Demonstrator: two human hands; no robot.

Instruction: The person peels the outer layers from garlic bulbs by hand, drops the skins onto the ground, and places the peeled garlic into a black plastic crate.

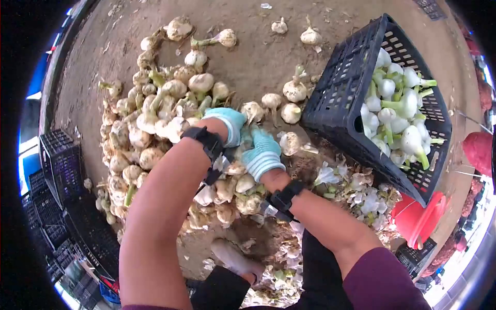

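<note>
Both my hands wear light blue-green gloves and meet over the right side of a large heap of unpeeled garlic bulbs (139, 137). My left hand (230, 124) is bent inward, its fingers curled and partly hidden by its own back. Close against it, my right hand (262, 151) has its fingers curled towards the left one. Whatever lies between the fingers is blurred and covered. One dirty garlic bulb (252, 111) sits just beyond the left hand, and another garlic bulb (290, 143) lies to the right of the right hand.
A black plastic crate (336, 85), tilted on the right, contains clean white garlic bulbs (405, 106) with green stems. Peeled skins (369, 199) litter the ground below it, beside a red plastic container (421, 219). More black crates (62, 160) stand at left. My shoe (235, 257) is below the heap.
</note>
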